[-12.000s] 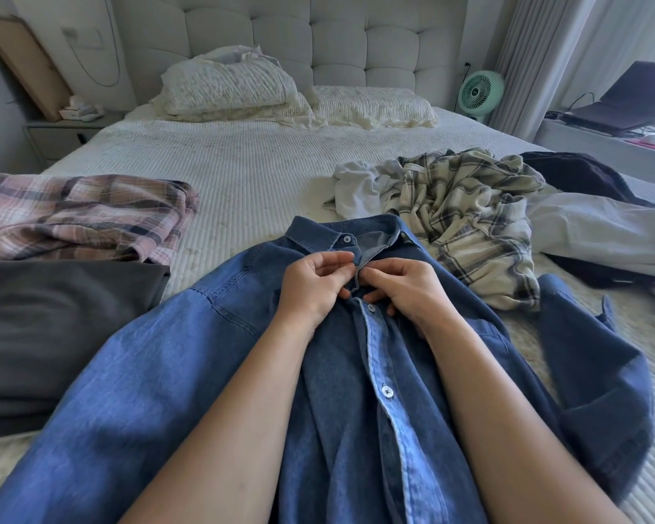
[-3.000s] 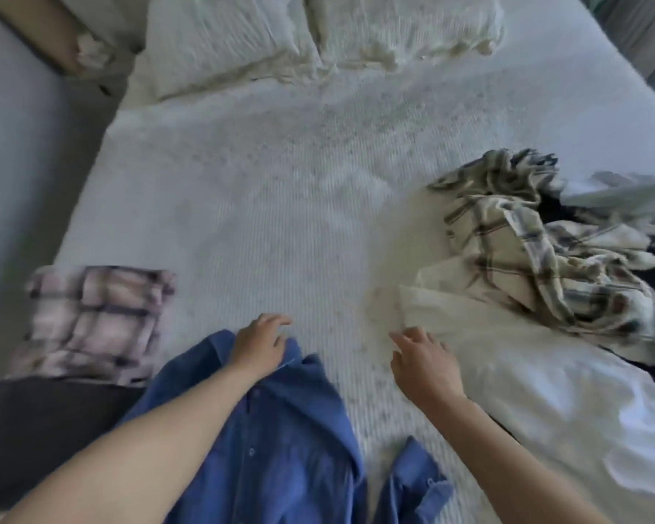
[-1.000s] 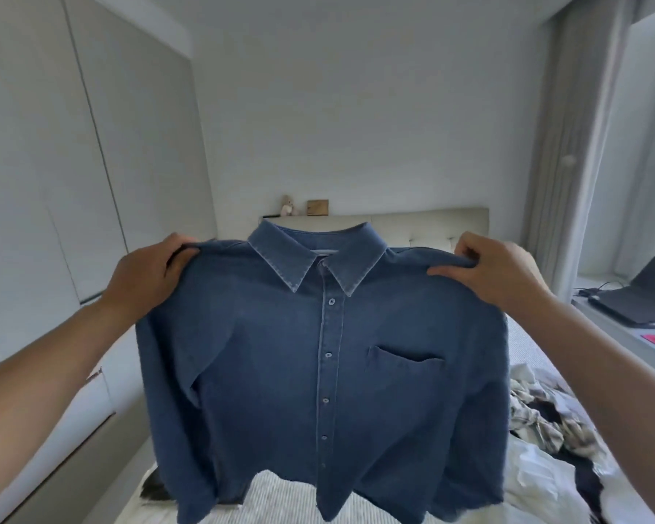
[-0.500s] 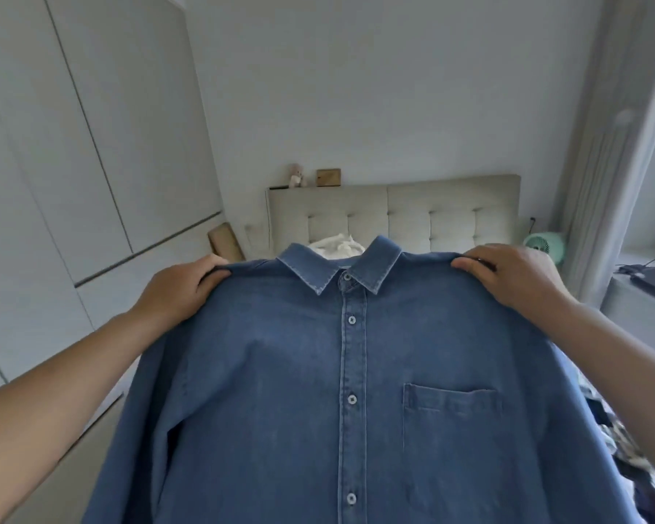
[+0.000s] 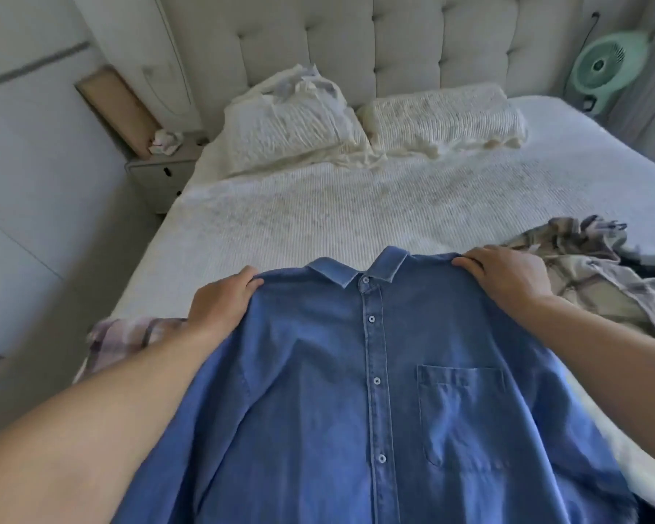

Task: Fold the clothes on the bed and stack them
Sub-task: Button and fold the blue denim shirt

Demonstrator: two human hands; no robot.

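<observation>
Lowered denim shirt (image 5: 375,391), hands gripping both shoulders

A shirt (image 5: 375,391) spreads between the left hand (image 5: 220,304) and right hand (image 5: 505,276). Two pillows (image 5: 356,124) lie beyond the hands; a crumpled shirt (image 5: 598,281) lies right of the right hand.

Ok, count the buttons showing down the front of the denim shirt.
4 on the denim shirt: one at the collar, then three down the placket. More may lie below the frame edge.
</observation>
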